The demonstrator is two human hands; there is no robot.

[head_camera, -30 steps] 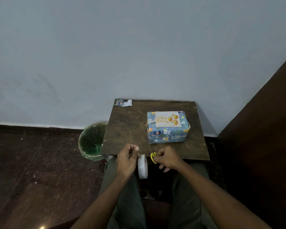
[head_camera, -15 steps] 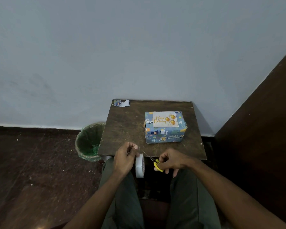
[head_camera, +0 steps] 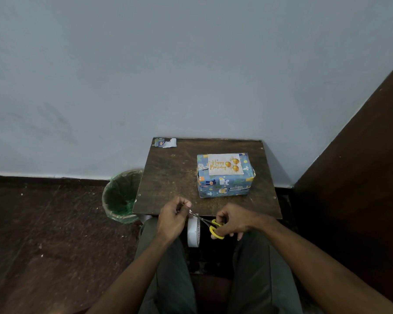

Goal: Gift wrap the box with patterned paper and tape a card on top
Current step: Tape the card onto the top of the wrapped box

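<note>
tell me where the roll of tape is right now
In the head view the tape roll hangs on edge just below the table's near edge, between the left hand and the yellow-handled scissors.

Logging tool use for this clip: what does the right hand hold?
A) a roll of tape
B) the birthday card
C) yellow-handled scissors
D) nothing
C: the right hand grips the yellow-handled scissors, blades pointing toward the left hand above the tape roll.

The card (head_camera: 225, 164) atop the wrapped box (head_camera: 225, 185) reads "Happy Birthday".
</note>
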